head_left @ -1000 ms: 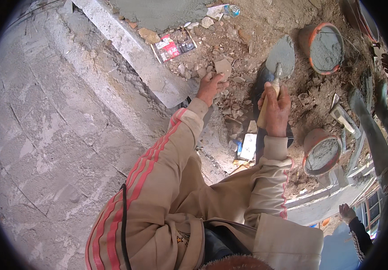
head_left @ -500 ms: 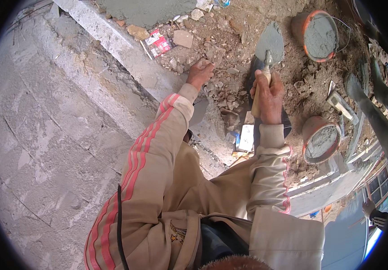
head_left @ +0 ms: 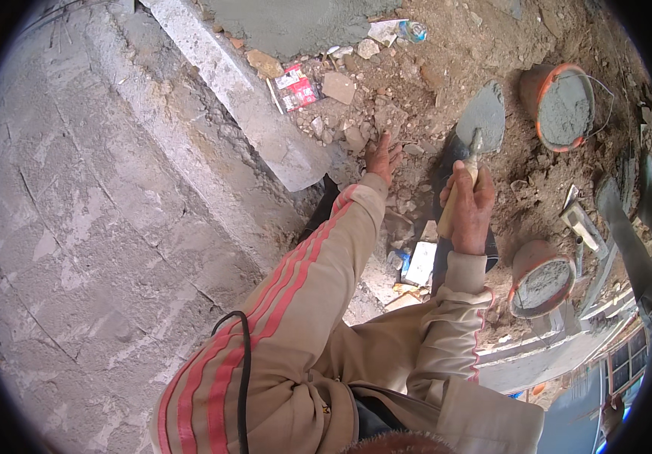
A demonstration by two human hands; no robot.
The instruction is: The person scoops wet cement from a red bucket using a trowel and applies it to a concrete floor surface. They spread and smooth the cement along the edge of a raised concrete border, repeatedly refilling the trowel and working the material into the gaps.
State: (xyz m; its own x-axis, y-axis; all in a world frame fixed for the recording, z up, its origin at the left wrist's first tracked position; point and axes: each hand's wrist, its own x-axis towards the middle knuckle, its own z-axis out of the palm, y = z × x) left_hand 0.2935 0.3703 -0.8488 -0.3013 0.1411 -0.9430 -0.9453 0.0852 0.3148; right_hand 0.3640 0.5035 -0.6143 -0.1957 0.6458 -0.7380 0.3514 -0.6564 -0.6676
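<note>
My right hand is wrapped round the pale handle of a trowel. Its broad blade points away from me and carries grey mortar. To its left, over loose stones and dirt, my left hand has its fingers stretched out and somewhat apart, with nothing visible in them. Whether its fingertips touch the rubble I cannot tell. A flat tan stone and a torn red-and-white packet lie just beyond that hand.
Two orange-rimmed buckets of mortar, a far one and a nearer one, stand at right. A float-like tool lies between them. At left, a concrete beam borders a rough block wall. Wet mortar spreads at the top.
The whole view has shifted, so things sit lower and farther right. My left hand's curled fingers have straightened and spread. My right hand keeps its grip on the trowel.
</note>
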